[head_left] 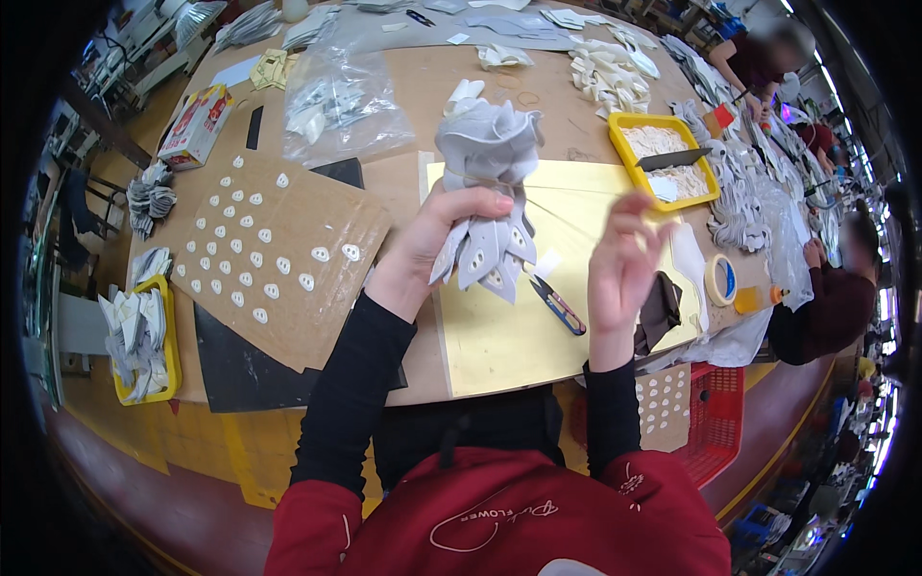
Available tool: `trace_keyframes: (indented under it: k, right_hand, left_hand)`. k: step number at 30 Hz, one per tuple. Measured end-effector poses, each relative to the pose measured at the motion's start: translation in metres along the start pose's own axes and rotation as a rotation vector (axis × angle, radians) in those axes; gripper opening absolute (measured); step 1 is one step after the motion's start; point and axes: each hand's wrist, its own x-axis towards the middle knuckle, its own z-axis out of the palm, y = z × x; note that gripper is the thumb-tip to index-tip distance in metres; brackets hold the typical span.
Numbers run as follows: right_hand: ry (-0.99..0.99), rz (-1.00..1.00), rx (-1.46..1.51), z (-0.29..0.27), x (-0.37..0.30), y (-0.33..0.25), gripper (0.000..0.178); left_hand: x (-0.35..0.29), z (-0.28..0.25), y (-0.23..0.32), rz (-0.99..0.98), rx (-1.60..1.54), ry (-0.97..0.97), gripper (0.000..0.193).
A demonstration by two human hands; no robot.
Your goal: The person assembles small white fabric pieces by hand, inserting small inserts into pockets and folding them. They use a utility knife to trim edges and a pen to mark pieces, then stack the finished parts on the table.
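head view shows the left hand [434, 228] gripping a bundle of pale grey, petal-shaped fabric pieces [490, 139] above a pale yellow sheet [480, 355]; the right hand [622, 269] is raised alongside, too blurred to tell whether its half-curled fingers grip the thin, pale strand [562, 221] stretching from the bundle. this looks like the binding step, and the next move calls for looping the strand round under even tension.

From a distance, I have room over the near left part of the flat pale-yellow rectangular sheet [485, 350]. Beyond it, the left hand's [427, 235] bunched grey fabric pieces [488, 144] and a thin strand [565, 220] toward the right hand [622, 264] obstruct me; slim dark-handled metal snips [559, 307] lie rightward.
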Motion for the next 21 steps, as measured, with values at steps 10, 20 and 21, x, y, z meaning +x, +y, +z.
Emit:
trace_keyframes:
  k: [10,20,21]
  right_hand:
    - [0.167,0.190,-1.714,0.002,0.026,0.015,0.089]
    - [-0.143,0.107,-2.765,-0.006,0.042,0.022,0.037]
    - [-0.191,0.028,-2.837,-0.009,0.047,0.021,0.036]
  left_hand:
    - [-0.004,0.013,-0.006,0.027,0.868,-0.004,0.057]
    - [0.006,0.003,-0.039,0.181,1.531,0.236,0.070]
    - [0.008,0.000,-0.042,0.209,1.513,0.298,0.080]
